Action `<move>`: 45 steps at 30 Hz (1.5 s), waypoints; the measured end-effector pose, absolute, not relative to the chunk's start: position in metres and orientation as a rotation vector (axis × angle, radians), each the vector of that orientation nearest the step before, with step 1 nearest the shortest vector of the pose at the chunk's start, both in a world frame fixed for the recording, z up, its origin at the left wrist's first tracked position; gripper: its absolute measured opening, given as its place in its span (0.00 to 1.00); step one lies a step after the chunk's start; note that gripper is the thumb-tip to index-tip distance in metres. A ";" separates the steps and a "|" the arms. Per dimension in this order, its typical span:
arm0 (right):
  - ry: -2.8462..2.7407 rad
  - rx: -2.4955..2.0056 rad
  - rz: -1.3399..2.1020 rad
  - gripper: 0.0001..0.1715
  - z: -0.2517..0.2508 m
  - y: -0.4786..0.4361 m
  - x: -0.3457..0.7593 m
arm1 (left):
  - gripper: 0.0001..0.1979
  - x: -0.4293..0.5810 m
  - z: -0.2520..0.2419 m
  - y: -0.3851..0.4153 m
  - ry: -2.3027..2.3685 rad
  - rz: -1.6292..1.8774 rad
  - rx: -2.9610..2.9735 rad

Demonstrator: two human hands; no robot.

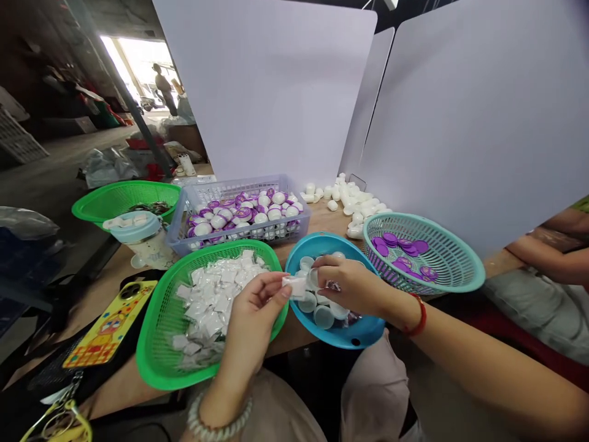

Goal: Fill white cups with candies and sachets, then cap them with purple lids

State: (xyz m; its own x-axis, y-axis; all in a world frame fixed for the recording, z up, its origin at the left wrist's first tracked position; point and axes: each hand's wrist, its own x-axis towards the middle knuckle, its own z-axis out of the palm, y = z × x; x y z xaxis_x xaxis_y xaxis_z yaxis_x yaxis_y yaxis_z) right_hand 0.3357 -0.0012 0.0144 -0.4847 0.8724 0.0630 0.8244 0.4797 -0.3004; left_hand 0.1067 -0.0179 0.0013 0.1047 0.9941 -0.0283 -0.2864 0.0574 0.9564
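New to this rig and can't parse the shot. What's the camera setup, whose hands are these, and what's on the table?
There's no machine here. This is a single view from a camera worn on a person's head, looking down at their own bare hands.

The left hand pinches a small white sachet. The right hand has its fingers at a white plastic cup in a blue basket.

Also on the wooden table are a green basket of more sachets, a plastic crate of white-and-purple capsules, a teal basket of purple discs, and loose white plastic pieces.

The forearm at the right edge is a co-worker's.
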 end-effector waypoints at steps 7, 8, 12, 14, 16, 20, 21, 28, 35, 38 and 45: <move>-2.107 -1.148 0.450 0.37 0.020 -0.031 0.334 | 0.19 0.139 0.004 -0.026 0.865 1.071 0.888; -2.120 -1.114 0.505 0.41 0.020 -0.027 0.340 | 0.19 0.139 0.005 -0.026 0.863 1.049 0.893; -2.511 -1.412 0.661 0.33 0.017 0.009 0.367 | 0.17 0.136 0.008 -0.026 0.918 1.080 0.952; -2.660 -1.686 0.609 0.19 0.009 0.029 0.374 | 0.15 0.132 0.010 -0.027 0.925 1.115 0.970; -2.674 -1.844 0.563 0.14 -0.003 0.043 0.375 | 0.15 0.129 0.012 -0.028 0.911 1.137 0.982; -2.643 -1.961 0.515 0.11 -0.022 0.053 0.362 | 0.14 0.126 0.016 -0.032 0.905 1.149 0.950; -2.626 -1.985 0.501 0.10 -0.024 0.052 0.359 | 0.14 0.125 0.016 -0.033 0.911 1.145 0.933; -2.309 -2.056 0.303 0.09 0.018 0.017 0.362 | 0.09 0.115 0.011 -0.037 0.854 1.116 0.938; -1.708 -1.170 1.289 0.19 0.056 -0.046 0.347 | 0.07 0.122 0.015 -0.039 0.902 1.105 1.141; -1.647 -1.211 1.294 0.16 0.050 -0.051 0.332 | 0.08 0.128 0.015 -0.042 0.894 1.117 1.157; -1.697 -1.412 1.042 0.19 0.030 -0.045 0.319 | 0.10 0.128 0.008 -0.046 0.944 1.128 1.208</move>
State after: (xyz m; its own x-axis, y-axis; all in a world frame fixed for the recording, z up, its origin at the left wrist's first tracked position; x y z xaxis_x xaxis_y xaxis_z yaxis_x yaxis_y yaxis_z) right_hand 0.3192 -0.0455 0.0301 -0.1746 0.9846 0.0123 0.4345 0.0883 -0.8963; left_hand 0.1281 -0.0461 0.0075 0.2077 0.9777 0.0304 -0.1423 -0.0006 0.9898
